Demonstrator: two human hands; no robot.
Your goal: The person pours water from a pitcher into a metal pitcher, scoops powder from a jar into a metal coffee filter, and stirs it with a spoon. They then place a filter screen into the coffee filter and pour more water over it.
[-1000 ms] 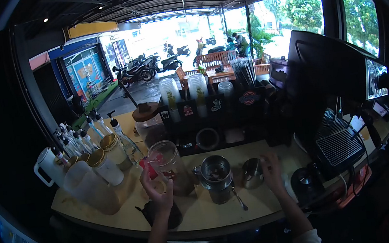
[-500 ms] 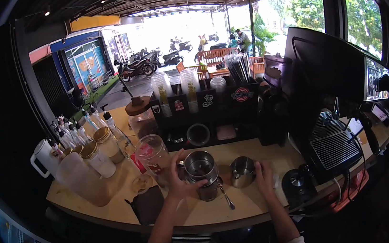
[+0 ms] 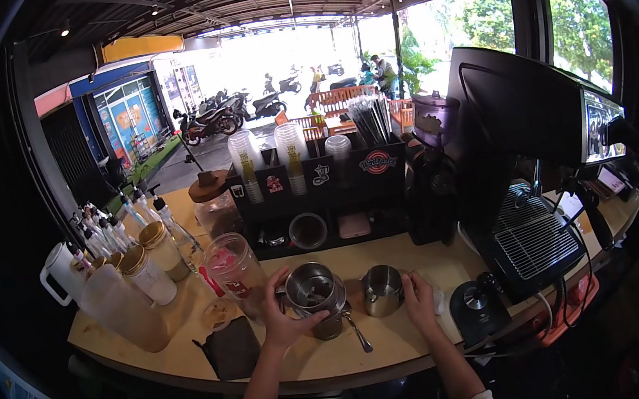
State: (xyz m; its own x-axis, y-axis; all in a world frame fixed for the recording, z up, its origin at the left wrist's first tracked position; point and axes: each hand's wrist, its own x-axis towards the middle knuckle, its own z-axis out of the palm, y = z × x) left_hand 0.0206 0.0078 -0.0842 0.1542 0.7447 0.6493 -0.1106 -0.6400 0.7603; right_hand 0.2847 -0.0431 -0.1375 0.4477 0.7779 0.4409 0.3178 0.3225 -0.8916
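My left hand [image 3: 284,319] is wrapped round the near left side of a steel cup [image 3: 315,288], which rests on top of a darker vessel [image 3: 328,326]. Something dark lies inside the steel cup. A spoon [image 3: 357,331] leans beside that vessel on its right. My right hand [image 3: 419,298] touches the right side of a small steel pitcher [image 3: 383,293], its fingers close together at the rim. The pitcher stands upright on the wooden counter [image 3: 307,366]. A clear container [image 3: 232,266] with red marks stands left of my left hand.
A dark cloth [image 3: 230,350] lies left of my left arm. Jars [image 3: 147,274], pump bottles [image 3: 172,220] and a translucent pitcher [image 3: 120,307] stand at the left. Behind is a black cup rack [image 3: 310,189]. A coffee machine [image 3: 533,242] and a round black device [image 3: 478,307] are at the right.
Since a second ago, my left hand has gone from beside the clear container to the steel cup. My right hand has come to the pitcher's side. The camera view has shifted slightly.
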